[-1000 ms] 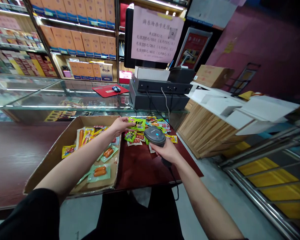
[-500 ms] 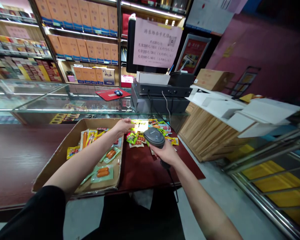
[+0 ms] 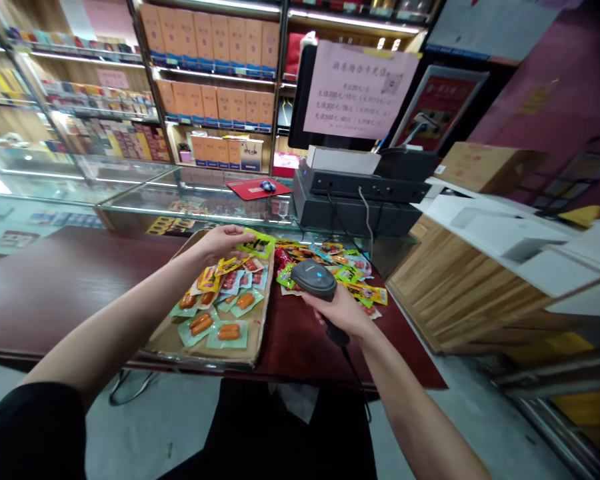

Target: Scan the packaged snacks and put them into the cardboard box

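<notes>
Between left fingers [image 3: 239, 237], green packet [image 3: 261, 245]

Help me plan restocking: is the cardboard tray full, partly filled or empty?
Partly filled: sausage packets lie in the cardboard tray, with bare cardboard showing along its front.

A pink paper sign [image 3: 355, 97] on the monitor [image 3: 299, 100] reads 游乐场办卡充值 along its top edge, a playground card top-up; lower lines give 充值200元/15次, 充值300元/28次 and, toward the bottom edge, 充值500元/60次, with blurred bracketed notes. A QR code [image 3: 393, 83] sits near its upper right corner. Lettering on the red poster [image 3: 440, 103] and lime-green packet [image 3: 259, 244] is illegible.
</notes>
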The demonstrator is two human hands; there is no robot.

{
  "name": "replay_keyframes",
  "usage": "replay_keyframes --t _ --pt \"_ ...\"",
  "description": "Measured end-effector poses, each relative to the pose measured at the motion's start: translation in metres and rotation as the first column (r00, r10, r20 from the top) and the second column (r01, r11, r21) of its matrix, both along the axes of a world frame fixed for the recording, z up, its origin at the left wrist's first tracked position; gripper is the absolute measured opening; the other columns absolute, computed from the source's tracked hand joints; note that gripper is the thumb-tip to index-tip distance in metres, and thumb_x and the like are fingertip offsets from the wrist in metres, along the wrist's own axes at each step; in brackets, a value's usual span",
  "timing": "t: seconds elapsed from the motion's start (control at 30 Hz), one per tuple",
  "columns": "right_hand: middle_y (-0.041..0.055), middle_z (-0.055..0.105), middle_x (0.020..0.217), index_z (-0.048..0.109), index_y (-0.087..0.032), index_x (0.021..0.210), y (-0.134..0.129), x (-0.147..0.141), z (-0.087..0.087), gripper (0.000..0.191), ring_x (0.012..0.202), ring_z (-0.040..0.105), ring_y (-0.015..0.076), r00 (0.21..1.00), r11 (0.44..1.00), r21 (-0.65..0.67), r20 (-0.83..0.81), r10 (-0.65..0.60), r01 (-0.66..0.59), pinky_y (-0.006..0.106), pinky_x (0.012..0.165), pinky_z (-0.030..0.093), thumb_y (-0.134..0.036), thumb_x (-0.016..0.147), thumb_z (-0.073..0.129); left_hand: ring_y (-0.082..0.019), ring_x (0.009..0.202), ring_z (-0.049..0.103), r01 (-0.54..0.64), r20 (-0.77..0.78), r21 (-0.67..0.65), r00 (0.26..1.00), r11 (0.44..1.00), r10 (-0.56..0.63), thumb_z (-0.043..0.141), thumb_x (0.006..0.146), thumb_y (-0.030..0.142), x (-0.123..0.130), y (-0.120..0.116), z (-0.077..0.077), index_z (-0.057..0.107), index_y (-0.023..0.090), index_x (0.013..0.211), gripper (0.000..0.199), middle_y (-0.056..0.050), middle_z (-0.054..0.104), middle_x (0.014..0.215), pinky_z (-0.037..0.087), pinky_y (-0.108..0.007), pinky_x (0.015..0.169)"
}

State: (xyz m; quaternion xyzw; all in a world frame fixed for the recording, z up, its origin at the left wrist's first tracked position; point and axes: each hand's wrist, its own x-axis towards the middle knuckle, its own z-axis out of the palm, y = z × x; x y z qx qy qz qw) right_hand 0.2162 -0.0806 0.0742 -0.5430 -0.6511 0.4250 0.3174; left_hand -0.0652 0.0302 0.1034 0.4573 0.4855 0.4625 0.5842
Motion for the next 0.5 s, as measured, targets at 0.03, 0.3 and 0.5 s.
replay_keyframes --t 0.03,0.3,0.5 --pt "-0.0014 0.055 0.045 0.053 -0.02 0.061 0.001 -0.004 0.001 0.035 0.04 0.051 0.0128 1.0 1.0 -0.003 0.003 0.013 -0.013 0.027 0.046 0.043 -0.049 0.076 0.067 -0.01 0.055 0.062 -0.019 -0.05 -0.006 0.999 1.0 0.019 0.089 0.055 0.033 -0.012 -0.005 0.004 0.065 0.013 0.075 0.036 -0.003 0.069 0.075 0.06 -0.029 0.06" --pt "-0.0007 0.055 0.047 0.053 -0.02 0.06 0.008 -0.007 0.0 0.037 0.04 0.051 0.0127 0.998 0.998 0.031 -0.031 0.054 -0.053 0.026 0.044 0.041 -0.051 0.077 0.066 -0.017 0.07 0.069 -0.048 -0.155 0.044 0.987 0.998 0.054 0.087 0.052 0.048 -0.019 -0.019 0.01 0.068 0.014 0.08 0.048 -0.009 0.072 0.087 0.054 -0.022 0.054" --pt "-0.0016 0.054 0.045 0.054 -0.02 0.064 -0.006 0.022 0.002 0.035 0.04 0.051 0.0133 0.998 0.995 0.077 -0.005 -0.067 0.067 0.027 0.044 0.041 -0.051 0.078 0.066 -0.014 0.063 0.065 0.154 -0.273 0.133 0.955 0.979 -0.113 0.084 0.057 0.046 0.055 -0.008 -0.012 0.07 0.015 0.078 0.04 -0.007 0.071 0.074 0.049 -0.02 0.051"
